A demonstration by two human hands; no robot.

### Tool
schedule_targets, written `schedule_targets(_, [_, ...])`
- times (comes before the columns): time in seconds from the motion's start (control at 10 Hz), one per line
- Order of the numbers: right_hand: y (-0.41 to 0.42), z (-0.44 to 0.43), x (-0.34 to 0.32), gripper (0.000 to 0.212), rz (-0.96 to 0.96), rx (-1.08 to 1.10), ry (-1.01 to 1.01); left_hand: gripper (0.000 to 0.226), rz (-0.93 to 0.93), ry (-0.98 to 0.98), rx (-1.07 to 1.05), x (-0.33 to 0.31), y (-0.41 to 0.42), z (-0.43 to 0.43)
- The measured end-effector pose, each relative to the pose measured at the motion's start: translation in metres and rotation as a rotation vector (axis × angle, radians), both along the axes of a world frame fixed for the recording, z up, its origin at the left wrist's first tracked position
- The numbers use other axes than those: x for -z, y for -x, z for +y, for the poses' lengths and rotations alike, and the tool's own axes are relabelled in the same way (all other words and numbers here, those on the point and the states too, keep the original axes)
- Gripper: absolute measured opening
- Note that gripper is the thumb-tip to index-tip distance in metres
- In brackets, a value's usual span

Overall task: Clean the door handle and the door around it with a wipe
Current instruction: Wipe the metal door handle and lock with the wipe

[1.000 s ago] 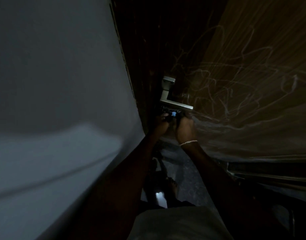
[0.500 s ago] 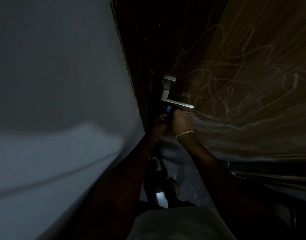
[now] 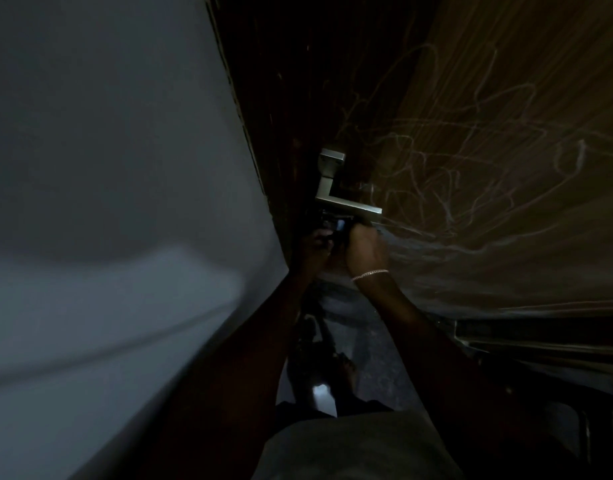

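**A:** What did the head view show?

**B:** A very dim scene. A brown wooden door (image 3: 488,150) filled the upper right, its face covered in pale, looping scribble marks. A plain grey wall (image 3: 107,168) filled the left.

**A:** Where was the door handle?

**B:** The door handle (image 3: 346,206), a silver L-shaped lever, sat near the door's left edge, about the middle of the view. Its square base was at the top and its bar pointed right.

**A:** And the person's hands?

**B:** Two bare arms reached up from the bottom of the view. The left grip (image 3: 315,249) was just under the corner of the handle, deep in shadow. The right grip (image 3: 365,252) was close beside it, with its back to the camera and its knuckles just beneath the bar. A thin silver bracelet (image 3: 369,274) circled the right wrist.

**A:** Were they holding anything?

**B:** Between them, right under the bar, was a small dark object (image 3: 339,225) with a blue glint. It was too dark to tell what it was or which grip held it. I could not tell whether either grip was closed or open.

**A:** Anything lower down?

**B:** A dark floor (image 3: 367,327) with one bright reflection, and a grey garment (image 3: 350,445) at the bottom edge.
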State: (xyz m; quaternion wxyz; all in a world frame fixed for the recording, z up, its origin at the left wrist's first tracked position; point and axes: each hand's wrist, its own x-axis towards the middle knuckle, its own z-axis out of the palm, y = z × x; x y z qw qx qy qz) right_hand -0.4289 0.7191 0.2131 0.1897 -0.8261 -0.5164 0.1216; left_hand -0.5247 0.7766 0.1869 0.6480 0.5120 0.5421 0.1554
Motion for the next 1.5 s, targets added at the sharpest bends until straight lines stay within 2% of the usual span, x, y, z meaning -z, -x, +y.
schedule_targets(0.1, [-0.019,-0.019,0.012,0.015,0.021,0.116,-0.110,0.019,-0.010,0.037,-0.057,-0.002,0.000,-0.002])
schedule_targets(0.2, [-0.024,-0.023,0.018,0.015,0.001,0.179,-0.136,0.018,0.004,0.055,-0.045,-0.003,0.005,-0.003])
schedule_targets(0.4, [-0.024,-0.009,0.022,0.019,-0.069,0.081,-0.147,0.030,0.042,0.036,-0.001,-0.001,0.010,-0.005])
schedule_targets(0.6, [-0.046,-0.038,0.024,0.015,-0.118,0.250,-0.208,0.029,0.053,-0.043,-0.042,-0.001,0.011,-0.008])
schedule_targets(0.8, [-0.022,-0.009,0.024,0.029,0.010,0.001,-0.188,0.026,0.021,0.002,-0.057,-0.005,0.012,-0.009])
schedule_targets(0.9, [-0.025,-0.016,0.031,0.021,-0.014,-0.021,-0.159,0.026,0.020,-0.024,-0.032,-0.005,0.014,-0.008])
schedule_targets(1.0, [-0.039,-0.037,0.034,0.024,0.001,0.069,-0.217,0.031,0.040,-0.025,-0.009,-0.005,0.014,-0.006])
schedule_targets(1.1, [-0.042,-0.038,0.030,0.020,-0.073,0.153,-0.251,0.030,0.004,0.012,-0.054,-0.006,0.013,-0.007])
schedule_targets(1.2, [-0.035,-0.019,0.024,0.019,-0.026,0.095,-0.149,0.028,-0.003,0.004,-0.038,-0.008,0.012,-0.007])
schedule_targets(1.3, [-0.028,-0.010,0.023,0.025,-0.071,0.008,-0.114,0.028,-0.009,0.072,-0.072,-0.016,0.008,-0.001])
schedule_targets(1.4, [-0.034,-0.022,0.026,0.021,-0.133,0.075,-0.059,0.027,-0.029,0.176,-0.029,-0.023,0.007,0.008])
schedule_targets(1.5, [-0.051,-0.037,0.030,0.017,-0.087,0.189,-0.028,0.019,-0.074,0.214,-0.102,-0.023,0.005,0.009])
